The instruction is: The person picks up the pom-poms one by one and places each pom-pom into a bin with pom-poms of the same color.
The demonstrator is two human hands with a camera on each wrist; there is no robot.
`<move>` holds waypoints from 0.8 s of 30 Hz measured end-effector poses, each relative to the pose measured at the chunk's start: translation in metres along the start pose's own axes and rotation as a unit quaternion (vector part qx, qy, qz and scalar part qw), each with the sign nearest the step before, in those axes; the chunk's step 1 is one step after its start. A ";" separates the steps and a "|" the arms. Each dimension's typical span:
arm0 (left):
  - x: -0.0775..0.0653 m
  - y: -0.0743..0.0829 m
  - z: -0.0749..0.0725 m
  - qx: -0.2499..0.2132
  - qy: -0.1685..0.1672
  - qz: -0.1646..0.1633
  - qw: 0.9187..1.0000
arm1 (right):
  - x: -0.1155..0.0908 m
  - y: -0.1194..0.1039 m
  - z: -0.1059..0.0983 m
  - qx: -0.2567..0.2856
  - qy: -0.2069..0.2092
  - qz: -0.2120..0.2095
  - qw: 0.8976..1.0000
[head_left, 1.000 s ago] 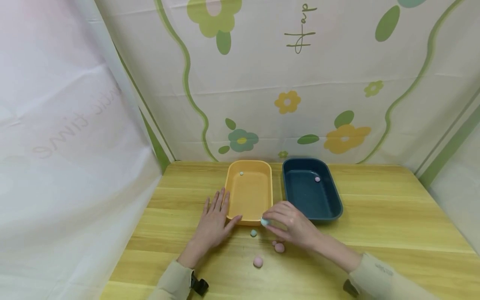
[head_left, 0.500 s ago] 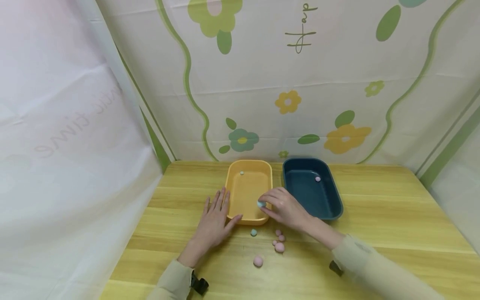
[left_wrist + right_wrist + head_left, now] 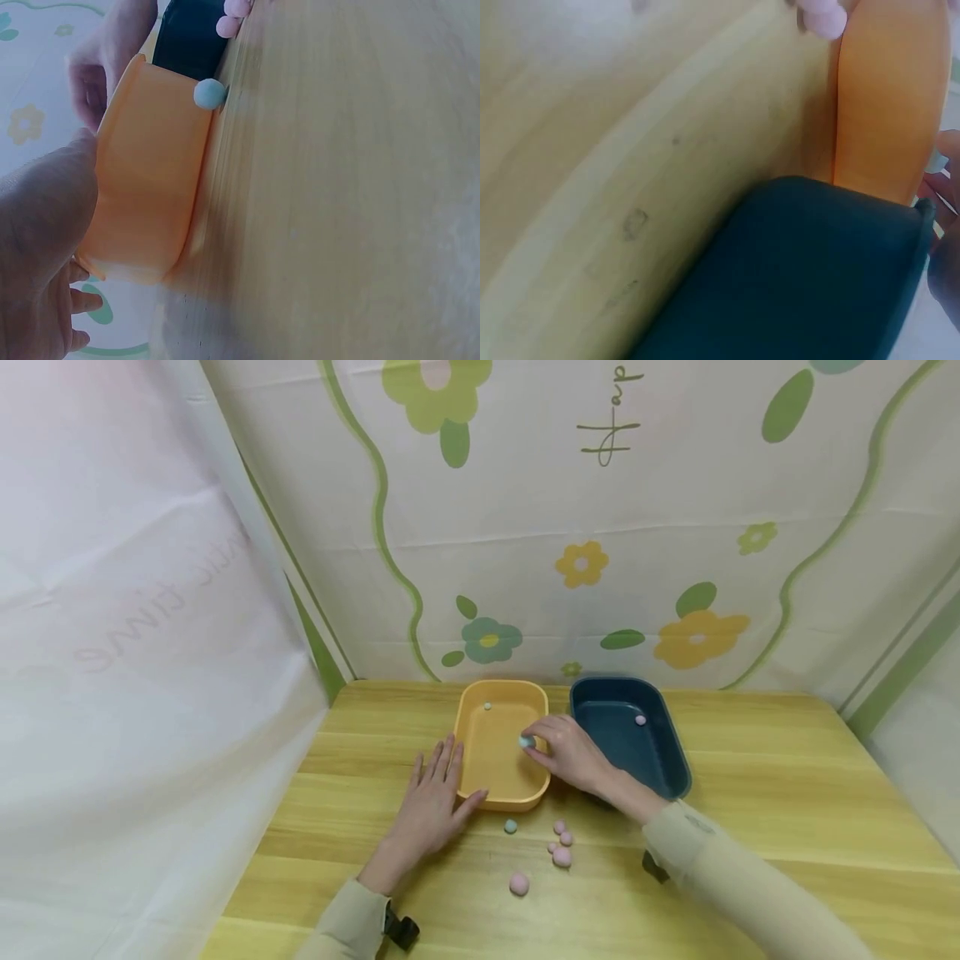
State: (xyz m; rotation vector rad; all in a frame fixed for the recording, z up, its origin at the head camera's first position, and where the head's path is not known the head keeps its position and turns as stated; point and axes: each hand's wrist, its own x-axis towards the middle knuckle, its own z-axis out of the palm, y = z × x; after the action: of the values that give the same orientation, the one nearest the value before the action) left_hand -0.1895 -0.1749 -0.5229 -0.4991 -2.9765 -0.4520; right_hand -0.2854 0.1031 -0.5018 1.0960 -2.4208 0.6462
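My right hand (image 3: pixel 572 753) pinches a light blue ball (image 3: pixel 527 742) between thumb and fingertips, over the right side of the yellow tray (image 3: pixel 502 800). Against that tray's left wall and front corner rests my left hand (image 3: pixel 426 810), its fingers spread and straight. A tiny pale green ball (image 3: pixel 487 706) lies inside the yellow tray near the back. One green ball (image 3: pixel 511 827) sits on the table just in front of it, also seen as a round green ball (image 3: pixel 210 94) in the left wrist view.
A dark blue tray (image 3: pixel 678 777) stands to the right, holding one small pink ball (image 3: pixel 641 720). Several pink balls (image 3: pixel 562 857) cluster on the wooden table (image 3: pixel 787 793) before the trays, and a separate pink ball (image 3: pixel 519 884) lies nearer. A printed cloth (image 3: pixel 510 585) hangs behind.
My right hand has lifted the light blue ball from the yellow tray's front corner and carried it back over the tray. The left hand stays in place.
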 end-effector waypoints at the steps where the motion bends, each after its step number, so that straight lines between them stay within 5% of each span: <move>1: 0.000 0.000 0.000 0.000 0.000 0.000 1.000 | 0.002 0.002 0.001 0.000 -0.004 0.006 1.000; 24: 0.002 -0.002 0.003 0.010 -0.003 -0.002 1.000 | 0.023 0.014 0.019 -0.005 -0.050 0.075 0.996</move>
State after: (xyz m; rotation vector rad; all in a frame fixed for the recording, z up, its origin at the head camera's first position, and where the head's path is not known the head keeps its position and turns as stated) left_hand -0.1918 -0.1750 -0.5256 -0.4925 -2.9863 -0.4222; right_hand -0.3135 0.0868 -0.5086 0.9702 -2.6086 0.6411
